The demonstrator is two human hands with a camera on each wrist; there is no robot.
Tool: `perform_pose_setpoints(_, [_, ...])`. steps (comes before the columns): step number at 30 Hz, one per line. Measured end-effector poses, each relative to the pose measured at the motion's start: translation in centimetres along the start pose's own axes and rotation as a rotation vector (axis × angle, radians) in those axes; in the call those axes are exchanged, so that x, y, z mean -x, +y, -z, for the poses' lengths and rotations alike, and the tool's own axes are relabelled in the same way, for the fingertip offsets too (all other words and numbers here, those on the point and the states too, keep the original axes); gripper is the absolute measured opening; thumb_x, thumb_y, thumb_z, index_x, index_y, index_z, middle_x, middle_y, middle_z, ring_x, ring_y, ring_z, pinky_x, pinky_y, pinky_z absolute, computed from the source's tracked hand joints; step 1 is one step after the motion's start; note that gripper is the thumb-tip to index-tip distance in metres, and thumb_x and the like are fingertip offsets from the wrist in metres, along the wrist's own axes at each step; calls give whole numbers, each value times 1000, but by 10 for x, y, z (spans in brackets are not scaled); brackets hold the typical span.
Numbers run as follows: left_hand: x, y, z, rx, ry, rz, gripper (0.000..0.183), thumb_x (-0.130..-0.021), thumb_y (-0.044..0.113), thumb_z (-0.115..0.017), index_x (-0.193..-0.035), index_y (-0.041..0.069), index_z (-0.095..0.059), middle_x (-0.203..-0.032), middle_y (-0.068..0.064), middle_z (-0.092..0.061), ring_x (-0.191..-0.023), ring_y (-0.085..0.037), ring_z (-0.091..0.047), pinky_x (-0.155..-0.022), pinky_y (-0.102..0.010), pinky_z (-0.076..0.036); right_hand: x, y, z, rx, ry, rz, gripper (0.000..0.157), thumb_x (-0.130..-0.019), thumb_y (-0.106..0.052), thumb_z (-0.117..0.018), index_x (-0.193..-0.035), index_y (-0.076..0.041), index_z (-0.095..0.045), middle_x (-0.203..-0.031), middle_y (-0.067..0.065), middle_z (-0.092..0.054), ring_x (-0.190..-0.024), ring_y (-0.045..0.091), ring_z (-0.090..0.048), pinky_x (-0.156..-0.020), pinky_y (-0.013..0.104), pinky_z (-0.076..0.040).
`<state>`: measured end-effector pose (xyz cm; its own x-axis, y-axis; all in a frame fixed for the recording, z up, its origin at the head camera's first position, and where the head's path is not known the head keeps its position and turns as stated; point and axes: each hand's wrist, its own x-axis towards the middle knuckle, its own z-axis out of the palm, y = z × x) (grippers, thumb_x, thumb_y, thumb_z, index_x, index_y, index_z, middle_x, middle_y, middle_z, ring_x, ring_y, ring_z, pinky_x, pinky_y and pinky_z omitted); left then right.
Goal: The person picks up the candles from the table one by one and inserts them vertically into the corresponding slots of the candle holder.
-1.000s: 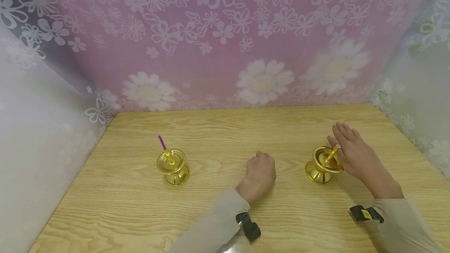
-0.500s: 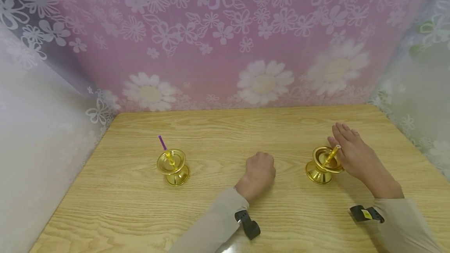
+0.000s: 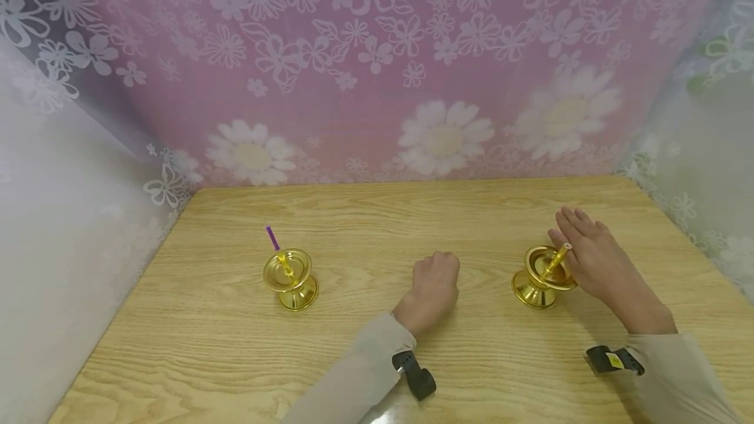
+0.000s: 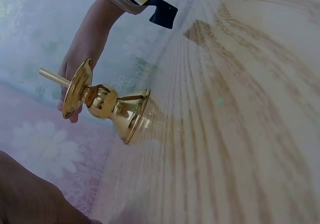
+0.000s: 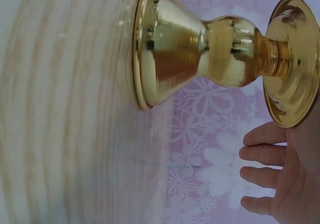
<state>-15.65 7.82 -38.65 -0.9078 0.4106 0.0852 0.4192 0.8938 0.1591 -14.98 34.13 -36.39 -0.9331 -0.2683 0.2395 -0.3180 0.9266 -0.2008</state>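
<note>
Two golden candle holders stand upright on the wooden table. The left candle holder (image 3: 296, 298) has a thin purple stick (image 3: 273, 238) rising from its yellow centre stem. From the dish of the right candle holder (image 3: 534, 293) rises a gold tube (image 3: 555, 262), with nothing visible in its top. My right hand (image 3: 597, 265) is held beside that dish, its fingers (image 5: 262, 177) straight; whether the palm touches the rim cannot be told. Between the holders, my left hand (image 3: 432, 293) is low over the table with its fingers curled under. No held thing shows, though its underside is hidden.
Wood-grained table (image 3: 377, 214) ends at a pink floral backdrop (image 3: 353, 116), with pale floral panels at both sides. Each wrist carries a black strap mount, the left mount (image 3: 414, 375) and the right mount (image 3: 614, 360).
My left hand has shifted very slightly to the left. The right hand and both candle holders stay where they were.
</note>
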Motion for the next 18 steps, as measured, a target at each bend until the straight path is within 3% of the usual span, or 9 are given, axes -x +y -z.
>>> perform_pose_setpoints(10, [0, -6, 6, 48, 52, -36, 23, -83, 2, -68, -64, 11, -60, -55, 5, -40, -45, -6, -31, -36, -19, -30, 0, -2, -1, 26, 27, -1, 55, -108, -27, -31, -138, 18, -37, -142, 39, -33, -134, 53, -27, -103, 71, -19])
perform_pose_setpoints(18, [-2, -7, 13, 156, 80, -63, 44, -91, 3, -62, -56, 15, -38, -50, 6, -25, -41, -4, -21, -35, -15, -18, 1, -1, -1, -10, 11, 13, 57, -108, -26, -28, -137, 23, -32, -142, 43, -27, -137, 54, -19, -113, 61, -9])
